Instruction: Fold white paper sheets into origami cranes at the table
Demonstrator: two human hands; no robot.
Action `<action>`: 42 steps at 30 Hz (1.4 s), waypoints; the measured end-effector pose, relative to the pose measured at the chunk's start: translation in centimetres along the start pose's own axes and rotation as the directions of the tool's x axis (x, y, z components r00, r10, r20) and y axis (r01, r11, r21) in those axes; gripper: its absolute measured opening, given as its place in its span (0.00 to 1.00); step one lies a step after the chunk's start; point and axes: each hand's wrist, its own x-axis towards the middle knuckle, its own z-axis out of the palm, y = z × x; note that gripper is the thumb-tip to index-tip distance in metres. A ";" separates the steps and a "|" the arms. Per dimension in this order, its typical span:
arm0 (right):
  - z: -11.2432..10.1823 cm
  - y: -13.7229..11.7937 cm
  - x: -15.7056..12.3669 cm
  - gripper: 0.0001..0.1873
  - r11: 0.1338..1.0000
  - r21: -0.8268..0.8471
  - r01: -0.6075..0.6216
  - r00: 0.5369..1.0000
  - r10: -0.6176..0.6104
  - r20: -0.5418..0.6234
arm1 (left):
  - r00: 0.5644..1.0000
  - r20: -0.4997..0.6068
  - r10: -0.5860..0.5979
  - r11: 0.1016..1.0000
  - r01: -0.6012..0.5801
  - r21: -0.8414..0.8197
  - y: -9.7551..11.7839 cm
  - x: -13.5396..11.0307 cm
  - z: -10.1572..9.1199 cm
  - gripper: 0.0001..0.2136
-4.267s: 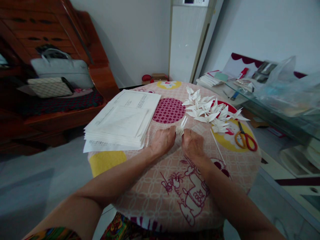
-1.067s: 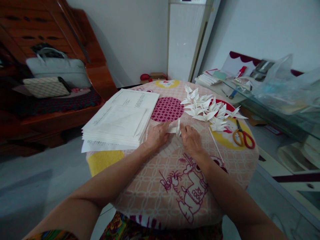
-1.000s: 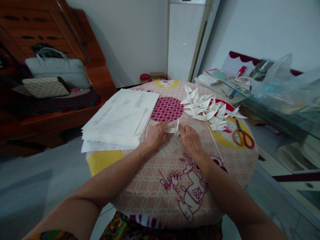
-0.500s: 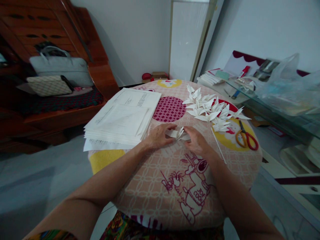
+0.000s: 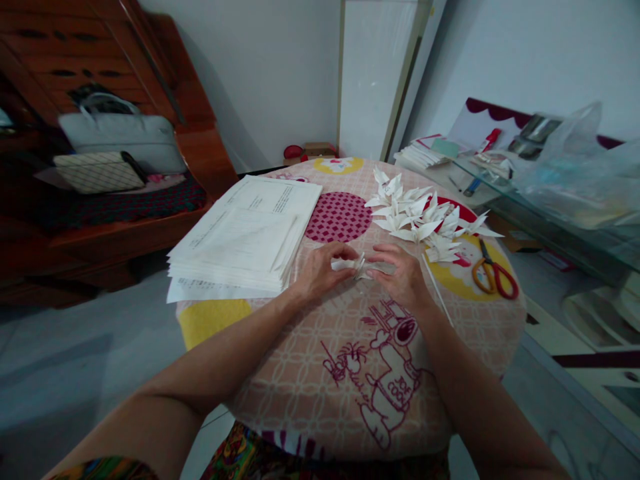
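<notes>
The folded white paper (image 5: 360,266) is over the near-middle part of the tablecloth (image 5: 295,380), between the person's two hands. In the earliest picture it was a compact bundle, with its points standing up and leaning to the far right, and both hands were closed like fists; now a pale flap is showing on each side of its centre. Half a second ago the left hand (image 5: 321,270) was in nearly the same place, but the right hand (image 5: 403,277) has since opened more, and its forefinger reaches across above the paper. The long axis of the paper runs from left to right, roughly parallel to the person's body, while the short folds at the centre stand upright and point away. The left thumb and forefinger curve into a rounded gap and pinch the paper at the left of these folds. The right fingers are spread, with the thumb below and the forefinger above the right flap; their tips are at the paper, but I cannot tell if they press on it. Beyond the right hand lies the group of folded paper pieces (image 5: 417,212), with a thin white stick (image 5: 439,293) and scissors (image 5: 489,265) nearer; a paper stack (image 5: 235,237) lies to the left.
</notes>
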 end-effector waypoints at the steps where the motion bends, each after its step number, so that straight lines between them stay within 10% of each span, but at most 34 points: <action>1: 0.1 -0.2 0.1 0.08 1.000 0.013 0.008 1.000 -0.007 -0.011 | 1.000 -0.010 0.009 1.000 -0.009 -0.016 0.1 0.0 0.2 0.09; 42: 1.8 -2.5 0.3 0.07 0.997 -0.069 -0.042 0.999 0.040 -0.030 | 0.992 -0.092 -0.084 0.992 0.075 -0.097 0.8 0.3 1.3 0.05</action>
